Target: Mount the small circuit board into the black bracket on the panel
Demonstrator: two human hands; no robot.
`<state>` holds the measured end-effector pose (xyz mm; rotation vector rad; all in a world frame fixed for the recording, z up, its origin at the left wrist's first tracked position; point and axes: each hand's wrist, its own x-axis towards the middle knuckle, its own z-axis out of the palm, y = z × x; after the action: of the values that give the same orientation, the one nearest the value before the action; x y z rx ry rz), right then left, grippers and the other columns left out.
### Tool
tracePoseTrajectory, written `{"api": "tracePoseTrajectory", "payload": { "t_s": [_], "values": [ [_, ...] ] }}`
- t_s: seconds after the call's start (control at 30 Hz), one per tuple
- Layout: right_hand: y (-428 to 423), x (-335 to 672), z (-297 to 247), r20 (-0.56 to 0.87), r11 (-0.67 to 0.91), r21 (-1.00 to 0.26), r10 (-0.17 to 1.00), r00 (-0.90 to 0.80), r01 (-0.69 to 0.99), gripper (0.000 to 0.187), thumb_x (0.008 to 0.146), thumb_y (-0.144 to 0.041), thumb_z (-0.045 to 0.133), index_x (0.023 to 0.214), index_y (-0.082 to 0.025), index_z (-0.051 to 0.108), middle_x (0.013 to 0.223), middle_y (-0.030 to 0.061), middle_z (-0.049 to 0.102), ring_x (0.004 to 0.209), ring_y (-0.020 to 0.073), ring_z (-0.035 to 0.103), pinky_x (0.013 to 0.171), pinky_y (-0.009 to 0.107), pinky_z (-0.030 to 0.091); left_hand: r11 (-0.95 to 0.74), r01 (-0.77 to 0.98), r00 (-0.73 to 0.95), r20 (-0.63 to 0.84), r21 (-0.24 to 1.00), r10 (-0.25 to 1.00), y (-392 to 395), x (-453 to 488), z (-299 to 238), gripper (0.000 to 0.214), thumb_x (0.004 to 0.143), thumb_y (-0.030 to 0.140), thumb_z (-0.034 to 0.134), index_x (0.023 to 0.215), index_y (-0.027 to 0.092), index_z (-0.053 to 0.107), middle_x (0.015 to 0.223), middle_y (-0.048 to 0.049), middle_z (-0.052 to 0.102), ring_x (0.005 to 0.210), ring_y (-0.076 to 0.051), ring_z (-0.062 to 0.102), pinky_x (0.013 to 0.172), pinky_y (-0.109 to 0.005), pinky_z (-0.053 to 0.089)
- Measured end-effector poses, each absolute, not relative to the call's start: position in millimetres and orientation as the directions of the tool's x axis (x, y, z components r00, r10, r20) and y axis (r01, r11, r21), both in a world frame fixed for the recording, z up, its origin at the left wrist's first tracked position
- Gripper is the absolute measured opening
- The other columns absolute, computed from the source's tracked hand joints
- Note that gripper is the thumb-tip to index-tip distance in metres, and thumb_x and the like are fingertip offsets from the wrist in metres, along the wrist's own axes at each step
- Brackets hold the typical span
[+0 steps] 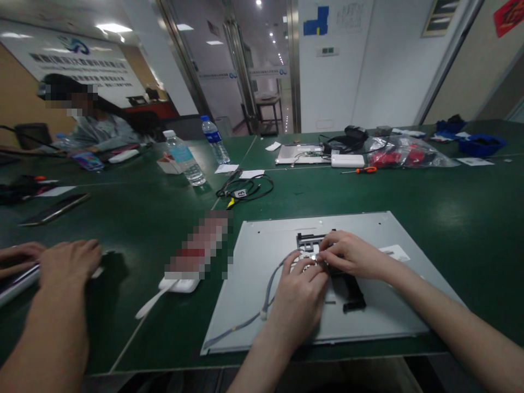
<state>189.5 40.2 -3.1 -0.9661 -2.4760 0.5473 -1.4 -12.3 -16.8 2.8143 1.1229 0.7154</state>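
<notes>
A flat light-grey panel [245, 256] lies on the green table in front of me, with a black bracket [354, 297] at its middle. My left hand [305, 286] rests over the bracket area, fingers curled and closed around a small part there. From the right, my right hand [352, 254] meets it, thumb and fingers pinched at the same spot. What the fingertips hold is too small and covered to name. A grey cable [269, 289] runs from under my left fingers across the panel to its near left corner. A white label [395, 252] sits beyond my right wrist.
Left of the panel lies a white device with a strap [180, 285], partly blurred. Black cables [245, 188], water bottles [186, 158] and an orange screwdriver [364, 170] lie or stand farther back. Another person's hands [69, 262] work at far left; a second person [102, 128] sits behind.
</notes>
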Motion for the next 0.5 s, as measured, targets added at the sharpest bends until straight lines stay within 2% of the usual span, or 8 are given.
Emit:
{"api": "tracePoseTrajectory", "payload": {
  "t_s": [0.5],
  "values": [
    [37.7, 188.5, -1.5, 0.23, 0.673, -0.498, 0.71, -0.665, 0.546, 0.036, 0.095, -0.025, 0.043, 0.072, -0.017, 0.069, 0.086, 0.0058, 0.066, 0.077, 0.0147, 0.057, 0.076, 0.031, 0.041, -0.726, 0.65, 0.631, 0.371, 0.226, 0.681, -13.9, 0.0, -12.6, 0.021, 0.086, 0.011, 0.048, 0.099, 0.02, 0.063, 0.095, -0.0034, 0.066, 0.102, -0.021, 0.055, 0.107, -0.047, 0.027]
  ]
}}
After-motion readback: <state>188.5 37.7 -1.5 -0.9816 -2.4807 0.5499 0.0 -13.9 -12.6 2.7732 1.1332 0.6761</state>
